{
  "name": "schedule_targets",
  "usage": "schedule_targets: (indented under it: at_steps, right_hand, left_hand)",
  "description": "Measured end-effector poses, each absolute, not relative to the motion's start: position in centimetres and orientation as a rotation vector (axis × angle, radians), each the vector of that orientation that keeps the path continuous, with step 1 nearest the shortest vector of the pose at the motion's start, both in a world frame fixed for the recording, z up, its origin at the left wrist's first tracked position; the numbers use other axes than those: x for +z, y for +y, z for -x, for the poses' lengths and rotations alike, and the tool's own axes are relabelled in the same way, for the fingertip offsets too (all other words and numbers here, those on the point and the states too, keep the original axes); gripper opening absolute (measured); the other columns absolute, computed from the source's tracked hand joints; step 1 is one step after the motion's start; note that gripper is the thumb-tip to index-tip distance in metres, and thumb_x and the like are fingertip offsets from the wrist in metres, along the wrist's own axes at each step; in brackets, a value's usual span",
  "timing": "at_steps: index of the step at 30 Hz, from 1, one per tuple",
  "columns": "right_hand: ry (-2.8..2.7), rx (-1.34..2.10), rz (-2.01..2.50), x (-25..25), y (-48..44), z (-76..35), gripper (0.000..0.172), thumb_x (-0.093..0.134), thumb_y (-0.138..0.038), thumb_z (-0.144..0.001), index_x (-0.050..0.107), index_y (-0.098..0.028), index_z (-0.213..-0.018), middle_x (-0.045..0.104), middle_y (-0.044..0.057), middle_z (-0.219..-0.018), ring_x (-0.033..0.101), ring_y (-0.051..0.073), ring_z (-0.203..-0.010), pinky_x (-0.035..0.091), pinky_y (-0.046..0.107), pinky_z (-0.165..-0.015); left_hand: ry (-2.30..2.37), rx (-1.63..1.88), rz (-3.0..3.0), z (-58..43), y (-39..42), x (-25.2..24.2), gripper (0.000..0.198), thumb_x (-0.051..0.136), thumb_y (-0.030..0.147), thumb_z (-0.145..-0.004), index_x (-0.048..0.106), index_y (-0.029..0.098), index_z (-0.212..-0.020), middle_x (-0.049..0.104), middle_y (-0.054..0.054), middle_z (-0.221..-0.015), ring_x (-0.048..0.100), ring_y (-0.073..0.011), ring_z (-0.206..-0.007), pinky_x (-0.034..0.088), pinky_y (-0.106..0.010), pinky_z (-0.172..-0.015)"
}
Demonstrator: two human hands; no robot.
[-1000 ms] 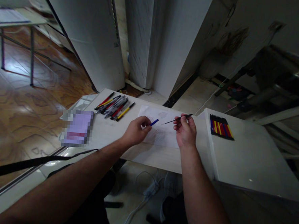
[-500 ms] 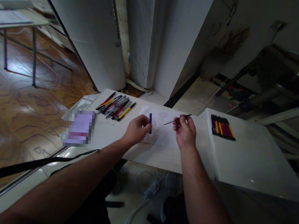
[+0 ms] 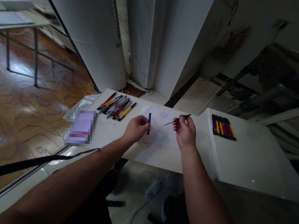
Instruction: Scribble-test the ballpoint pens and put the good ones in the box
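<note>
My left hand (image 3: 135,128) is closed in a pinch on a short blue pen barrel (image 3: 149,117), which stands nearly upright with a dark lower end. In the fingers of my right hand (image 3: 186,133) is a black pen part with a thin dark refill (image 3: 169,123) pointing left toward the barrel. A gap separates the refill from the barrel. Both hands hover over a scribbled white sheet of paper (image 3: 162,137). Left of them lies a loose pile of pens (image 3: 116,106) in red, yellow, black and clear-grey.
To the right, on a white box-like surface (image 3: 239,165), several coloured pens (image 3: 223,127) lie in a neat row. A purple package (image 3: 81,126), partly blurred out, sits at the left end of the white table (image 3: 106,133). A power strip (image 3: 151,190) with cables lies on the floor below.
The blue barrel has shifted slightly left and straightened a little in my left hand. My right hand and the refill have hardly moved.
</note>
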State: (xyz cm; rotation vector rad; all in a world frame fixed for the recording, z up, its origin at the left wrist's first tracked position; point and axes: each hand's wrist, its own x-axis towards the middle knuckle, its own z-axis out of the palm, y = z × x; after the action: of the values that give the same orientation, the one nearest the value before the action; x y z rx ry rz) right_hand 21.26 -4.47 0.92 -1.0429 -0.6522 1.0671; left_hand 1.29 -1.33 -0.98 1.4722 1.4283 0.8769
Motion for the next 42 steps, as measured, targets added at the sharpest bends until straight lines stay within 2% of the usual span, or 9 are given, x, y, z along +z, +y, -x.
schedule_targets:
  at_steps: [9,16,20,24,26,29,33,42]
  right_hand:
    - [-0.689,1.148,1.127,0.0,-4.5,-20.2,0.032,0.074,-0.041,-0.070,0.058,-0.021,-0.089,0.069,0.000,-0.073,0.061,0.011,-0.059,0.038,0.019,-0.045]
    - [-0.765,1.277,1.222,-1.3,-4.6,-18.7,0.032,0.075,-0.040,-0.068,0.060,-0.019,-0.087,0.070,0.001,-0.070,0.061,0.011,-0.056,0.037,0.018,-0.043]
    - [-0.801,1.307,1.235,-1.7,-4.6,-18.2,0.033,0.074,-0.040,-0.068,0.060,-0.019,-0.089,0.070,0.002,-0.071,0.061,0.011,-0.056,0.037,0.018,-0.044]
    - [-0.811,1.316,1.225,-1.6,-4.5,-17.8,0.033,0.074,-0.041,-0.069,0.060,-0.019,-0.091,0.071,0.002,-0.074,0.063,0.012,-0.058,0.038,0.018,-0.044]
    - [-0.815,1.309,1.206,-1.5,-4.5,-17.7,0.033,0.074,-0.041,-0.070,0.059,-0.020,-0.091,0.072,0.003,-0.076,0.063,0.012,-0.060,0.039,0.018,-0.044]
    - [-0.820,1.308,1.182,-1.3,-4.5,-17.4,0.031,0.073,-0.039,-0.071,0.060,-0.019,-0.091,0.071,0.002,-0.077,0.063,0.012,-0.060,0.039,0.018,-0.044]
    - [-0.808,1.307,1.155,-1.2,-4.4,-17.3,0.031,0.074,-0.038,-0.071,0.062,-0.019,-0.091,0.071,0.003,-0.080,0.062,0.011,-0.060,0.038,0.018,-0.043]
    - [-0.653,1.122,1.084,-0.5,-3.6,-18.1,0.029,0.073,-0.039,-0.070,0.068,-0.019,-0.091,0.064,0.000,-0.084,0.055,0.007,-0.059,0.038,0.018,-0.044]
  left_hand:
    - [1.677,0.647,-1.769,-0.4,-1.0,-0.3,0.010,0.063,0.027,-0.069,0.066,0.019,-0.074,0.068,-0.005,-0.071,0.059,-0.0171,-0.061,0.040,-0.028,-0.056]
    - [1.796,0.456,-2.005,0.3,-0.6,-1.2,0.021,0.063,0.032,-0.072,0.068,0.019,-0.089,0.070,-0.007,-0.076,0.060,-0.0190,-0.062,0.040,-0.027,-0.056]
    - [1.690,0.583,-2.124,-0.1,-1.2,-0.5,0.021,0.058,0.030,-0.078,0.069,0.017,-0.090,0.071,-0.008,-0.084,0.063,-0.0196,-0.075,0.044,-0.027,-0.065]
    - [1.346,0.673,-1.995,-1.1,-2.1,0.2,0.025,0.054,0.034,-0.084,0.071,0.017,-0.087,0.071,-0.005,-0.079,0.061,-0.0155,-0.069,0.043,-0.024,-0.063]
    - [1.279,0.689,-1.942,-1.4,-2.5,0.3,0.026,0.059,0.037,-0.081,0.072,0.017,-0.089,0.070,-0.003,-0.076,0.061,-0.0145,-0.067,0.042,-0.024,-0.061]
    - [1.268,0.677,-1.939,-1.5,-2.7,0.1,0.020,0.063,0.031,-0.077,0.073,0.017,-0.089,0.069,-0.002,-0.073,0.060,-0.0136,-0.065,0.040,-0.023,-0.059]
    - [1.262,0.650,-1.961,-1.3,-2.5,-0.1,0.016,0.061,0.024,-0.077,0.072,0.018,-0.086,0.069,0.000,-0.072,0.059,-0.0128,-0.063,0.039,-0.023,-0.058]
    - [1.293,0.666,-1.957,-1.0,-2.2,0.0,0.016,0.060,0.024,-0.075,0.072,0.018,-0.083,0.070,-0.002,-0.074,0.061,-0.0147,-0.067,0.042,-0.025,-0.063]
